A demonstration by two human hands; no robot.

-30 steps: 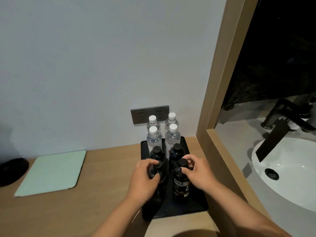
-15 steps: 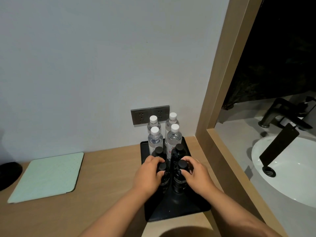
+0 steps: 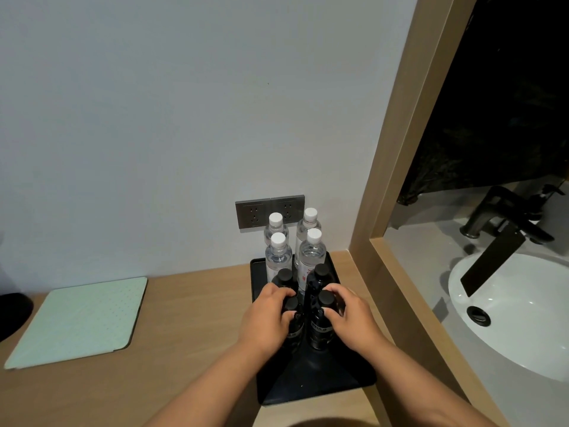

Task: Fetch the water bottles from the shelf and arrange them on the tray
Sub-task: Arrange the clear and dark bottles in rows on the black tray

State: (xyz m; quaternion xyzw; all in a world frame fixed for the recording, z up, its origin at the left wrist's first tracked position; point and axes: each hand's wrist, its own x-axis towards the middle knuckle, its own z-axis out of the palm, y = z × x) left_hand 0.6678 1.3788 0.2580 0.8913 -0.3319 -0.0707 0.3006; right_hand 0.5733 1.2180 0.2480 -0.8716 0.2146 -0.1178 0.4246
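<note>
The left hand grasps one dark bottle and the right hand another, both upright on the black tray. The bottles are rigid, probably full and moderately heavy; the grip sits high near the caps. The wooden tabletop is flat, with a wall behind and a sink to the right.

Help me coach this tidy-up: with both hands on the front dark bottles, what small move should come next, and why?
Probably let go. The left hand and right hand each grip a dark bottle, left one, right one, and both stand upright on the black tray, tucked right behind another dark pair and four clear bottles. They look lined up already.
</note>
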